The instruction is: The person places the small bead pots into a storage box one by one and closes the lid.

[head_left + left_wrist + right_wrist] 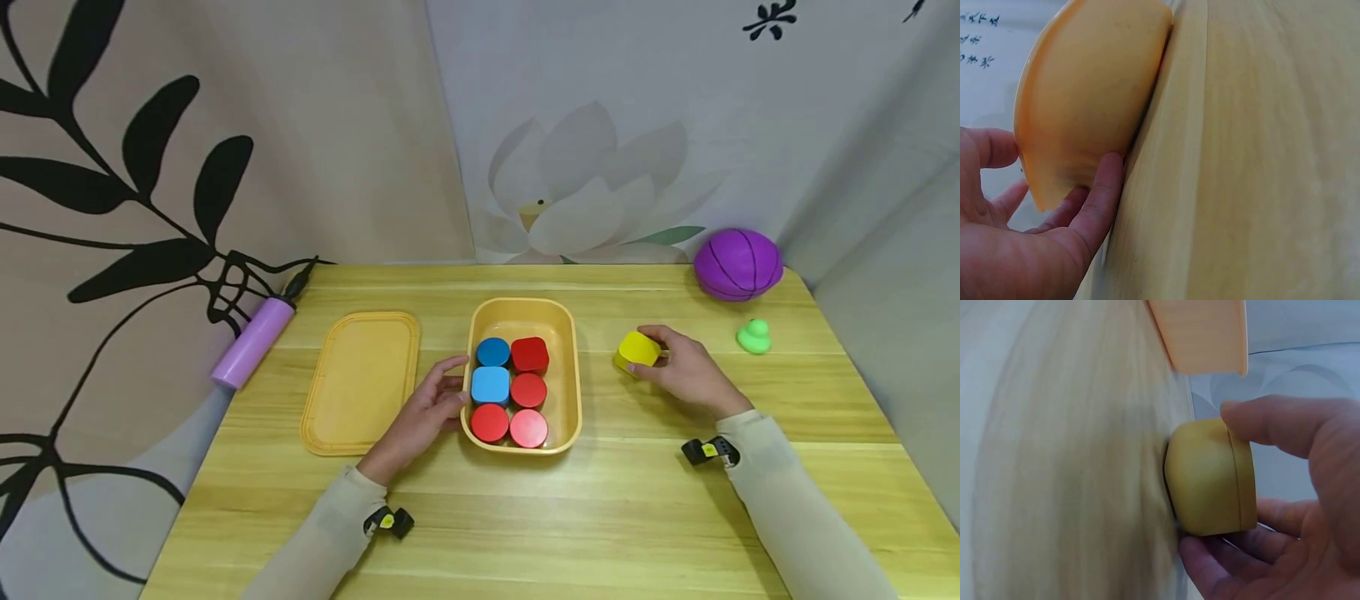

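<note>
Head: the left hand (420, 417), fingers loosely spread, touches the tray (564, 383), presumably steadying it; the right hand (693, 375) pinches the yellow block (637, 349), right of the tray. Left wrist: fingertips (1109, 170) meet the outer wall. Right wrist: opposed grip, likely for security; contact with desk (1072, 475) undetermined.

**Block (636, 351) pinched, tray (564, 367) holding six pieces (527, 390)**

The yellow block, rounded-square with a seam round it, sits in the right hand (688, 372), right of the tray and apart from it. The orange-yellow tray lies flat, the left hand (426, 407) touching its left side. Its pieces form two columns, far to near: blue, light blue, red; red, red, pinkish-red.
</note>
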The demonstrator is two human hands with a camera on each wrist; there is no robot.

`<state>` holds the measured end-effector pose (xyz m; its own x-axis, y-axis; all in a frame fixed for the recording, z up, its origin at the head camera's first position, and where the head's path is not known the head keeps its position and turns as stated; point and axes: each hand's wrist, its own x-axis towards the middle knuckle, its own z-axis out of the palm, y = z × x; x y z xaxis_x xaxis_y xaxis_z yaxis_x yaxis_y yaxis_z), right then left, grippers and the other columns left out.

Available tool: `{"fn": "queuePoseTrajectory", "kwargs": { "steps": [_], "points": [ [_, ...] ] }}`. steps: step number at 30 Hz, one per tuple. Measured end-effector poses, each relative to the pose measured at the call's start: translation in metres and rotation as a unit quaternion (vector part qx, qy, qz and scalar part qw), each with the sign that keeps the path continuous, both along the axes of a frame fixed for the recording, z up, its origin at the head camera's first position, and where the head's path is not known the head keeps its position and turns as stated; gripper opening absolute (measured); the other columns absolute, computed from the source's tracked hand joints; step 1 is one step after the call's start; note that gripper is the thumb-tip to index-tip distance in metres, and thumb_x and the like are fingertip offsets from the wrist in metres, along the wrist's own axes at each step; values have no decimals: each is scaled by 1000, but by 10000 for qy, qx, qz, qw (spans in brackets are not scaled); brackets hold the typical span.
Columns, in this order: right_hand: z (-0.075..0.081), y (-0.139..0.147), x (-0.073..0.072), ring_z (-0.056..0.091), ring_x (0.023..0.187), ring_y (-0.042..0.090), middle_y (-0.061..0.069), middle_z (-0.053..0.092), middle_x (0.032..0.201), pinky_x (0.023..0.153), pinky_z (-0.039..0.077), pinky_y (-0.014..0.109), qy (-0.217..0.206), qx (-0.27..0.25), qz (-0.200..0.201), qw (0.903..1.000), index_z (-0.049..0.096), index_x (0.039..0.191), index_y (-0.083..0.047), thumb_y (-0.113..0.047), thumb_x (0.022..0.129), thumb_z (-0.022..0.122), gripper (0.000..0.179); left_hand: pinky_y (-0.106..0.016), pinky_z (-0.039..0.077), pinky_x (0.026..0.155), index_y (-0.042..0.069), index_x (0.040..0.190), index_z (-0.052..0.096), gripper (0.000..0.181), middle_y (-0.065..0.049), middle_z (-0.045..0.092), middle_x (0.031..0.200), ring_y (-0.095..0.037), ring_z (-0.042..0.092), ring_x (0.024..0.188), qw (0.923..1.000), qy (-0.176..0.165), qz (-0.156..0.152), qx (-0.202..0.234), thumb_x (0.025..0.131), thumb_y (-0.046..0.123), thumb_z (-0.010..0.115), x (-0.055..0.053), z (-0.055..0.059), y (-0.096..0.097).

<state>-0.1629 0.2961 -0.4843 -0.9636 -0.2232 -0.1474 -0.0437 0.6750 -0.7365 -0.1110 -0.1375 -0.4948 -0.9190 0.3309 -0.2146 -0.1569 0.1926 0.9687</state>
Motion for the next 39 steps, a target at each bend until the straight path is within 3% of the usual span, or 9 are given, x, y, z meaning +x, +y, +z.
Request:
{"fn": "queuePoseTrajectory", "kwargs": {
  "steps": [13, 20, 25, 31, 39],
  "points": [
    [3, 0, -1, 65, 127, 47, 28, 54, 151, 104, 56, 55, 66, 40, 51, 10000, 39, 159, 1, -33, 97, 79, 81, -43, 62, 90, 37, 159, 38, 55, -16, 53, 149, -29, 59, 127, 10000, -65, -9, 5, 109, 22, 55, 0, 2, 0],
    [17, -3, -6, 62, 130, 48, 28, 51, 154, 104, 56, 57, 203, 62, 10, 9998, 40, 159, -1, -33, 96, 79, 81, -44, 62, 89, 35, 160, 38, 56, -16, 54, 149, -29, 60, 126, 10000, -69, 41, -21, 109, 21, 56, 1, 2, 0],
    [30, -9, -13, 63, 130, 44, 23, 53, 154, 105, 55, 57, 600, -67, 33, 9982, 44, 157, -2, -32, 95, 81, 78, -44, 62, 91, 38, 159, 37, 55, -14, 53, 150, -30, 59, 128, 10000, -60, 10, -59, 109, 23, 55, 0, 3, 1],
    [44, -28, -26, 66, 125, 40, 21, 60, 147, 103, 57, 53, 999, -241, 156, 9946, 51, 153, -3, -31, 95, 82, 72, -43, 62, 90, 36, 160, 37, 55, -15, 53, 149, -29, 59, 126, 10000, -51, -10, -53, 110, 23, 55, -1, 3, 1],
    [61, -70, -43, 61, 126, 36, 19, 58, 148, 107, 55, 54, 1085, -359, 363, 9928, 54, 150, -2, -20, 93, 82, 67, -42, 62, 90, 36, 160, 37, 55, -15, 53, 149, -29, 60, 125, 10000, -67, -12, -59, 110, 24, 55, -1, 1, 1]
  ]
}}
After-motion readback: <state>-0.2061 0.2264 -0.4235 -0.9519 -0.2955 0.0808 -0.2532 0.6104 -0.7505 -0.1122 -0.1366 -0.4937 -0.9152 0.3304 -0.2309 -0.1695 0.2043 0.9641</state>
